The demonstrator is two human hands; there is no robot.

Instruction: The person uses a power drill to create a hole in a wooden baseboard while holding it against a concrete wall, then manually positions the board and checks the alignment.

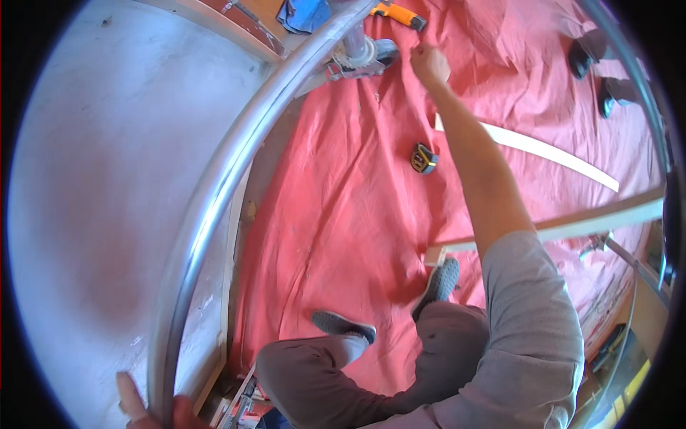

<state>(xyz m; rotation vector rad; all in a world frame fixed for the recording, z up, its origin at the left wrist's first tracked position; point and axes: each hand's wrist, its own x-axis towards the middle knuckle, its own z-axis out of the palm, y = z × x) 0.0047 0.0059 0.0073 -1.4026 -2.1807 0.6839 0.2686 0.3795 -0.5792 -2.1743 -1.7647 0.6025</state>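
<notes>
A shiny metal pole [232, 161] curves through the left of the head view. Low on it is my left hand [153, 415], cut off by the lower edge, with its fingers on both sides of the tube. My right arm reaches far forward over a red cloth, and my right hand [431, 66] is closed in a fist; whatever it may hold is hidden. Just beyond that fist lies an orange tool with a dark end [400, 14]. Left of the fist, a caster wheel [386, 51] sits at the pole's far base. A black and yellow tape measure [424, 159] rests on the cloth, nearer to me.
Red cloth [343, 186] covers the floor, wrinkled. A pale strip [554, 151] and a wooden board [600, 218] lie at the right. Another person's shoes [580, 61] show at the far right. A second metal pole [629, 57] bends along the right rim. Blue fabric [304, 14] lies far left.
</notes>
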